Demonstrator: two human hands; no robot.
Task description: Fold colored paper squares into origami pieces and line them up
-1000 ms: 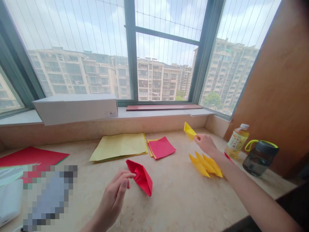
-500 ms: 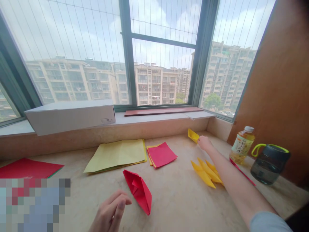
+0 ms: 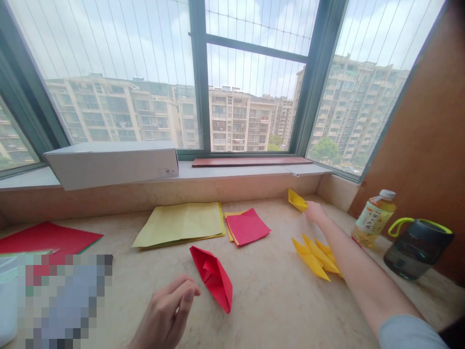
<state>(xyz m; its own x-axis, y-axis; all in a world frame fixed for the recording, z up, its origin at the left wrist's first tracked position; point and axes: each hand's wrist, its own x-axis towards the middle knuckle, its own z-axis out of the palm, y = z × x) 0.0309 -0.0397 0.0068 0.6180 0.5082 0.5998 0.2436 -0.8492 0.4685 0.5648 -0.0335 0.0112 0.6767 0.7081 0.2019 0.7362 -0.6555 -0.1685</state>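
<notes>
My right hand (image 3: 315,212) reaches to the back of the stone counter (image 3: 269,300), its fingertips pinching the corner of a small folded yellow paper (image 3: 297,200). A cluster of yellow folded paper pieces (image 3: 315,257) lies just below my right forearm. My left hand (image 3: 165,310) hovers at the front with loosely curled fingers, holding nothing. Nearest to it is a red origami boat (image 3: 213,276), lying on its side. Between them sits a stack of pinkish-red square paper (image 3: 247,227), with pale yellow sheets (image 3: 179,225) to its left.
A large red sheet (image 3: 43,237) lies at the far left, beside a pixelated area. To the right stand a tea bottle (image 3: 374,219) and a dark water bottle (image 3: 417,249). A white box (image 3: 111,165) sits on the window ledge behind.
The small yellow paper and my right hand have moved down and back, bringing the paper close to the counter. My left hand has moved little, and the red boat stays in place.
</notes>
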